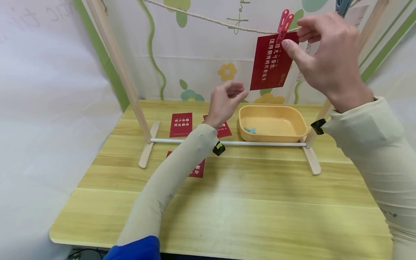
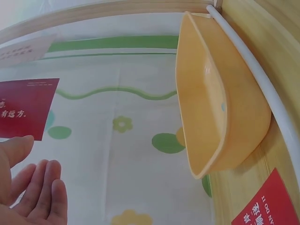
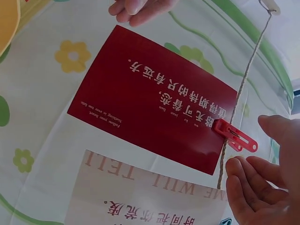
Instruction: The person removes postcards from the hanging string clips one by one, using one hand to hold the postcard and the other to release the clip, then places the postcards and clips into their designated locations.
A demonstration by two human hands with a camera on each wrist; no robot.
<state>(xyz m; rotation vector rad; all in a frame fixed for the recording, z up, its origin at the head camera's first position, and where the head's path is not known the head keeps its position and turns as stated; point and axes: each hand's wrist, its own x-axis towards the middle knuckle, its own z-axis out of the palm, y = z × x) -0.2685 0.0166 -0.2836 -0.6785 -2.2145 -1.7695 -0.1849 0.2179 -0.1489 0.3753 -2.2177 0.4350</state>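
A dark red card (image 1: 271, 66) with white lettering hangs at a tilt from the twine (image 1: 208, 17). One red clothespin (image 3: 234, 134) clips its top edge there. Close beside that clothespin is my right hand (image 1: 334, 54), thumb and fingers spread apart; the right wrist view shows a gap between them and the pin. My left hand (image 1: 225, 101) hovers by the card's lower left corner, its fingers loosely bent and holding nothing. Next to the red card hangs a pale card (image 3: 140, 197) with printed text, and a blue-grey clothespin (image 1: 342, 7) shows above my right hand.
A yellow plastic basin (image 1: 276, 121) with small light blue pieces (image 1: 250, 130) stands behind the white crossbar (image 1: 260, 143) of the wooden frame (image 1: 120, 68). Red cards lie on the table, one at the left (image 1: 181, 125) and others partly hidden by my left arm.
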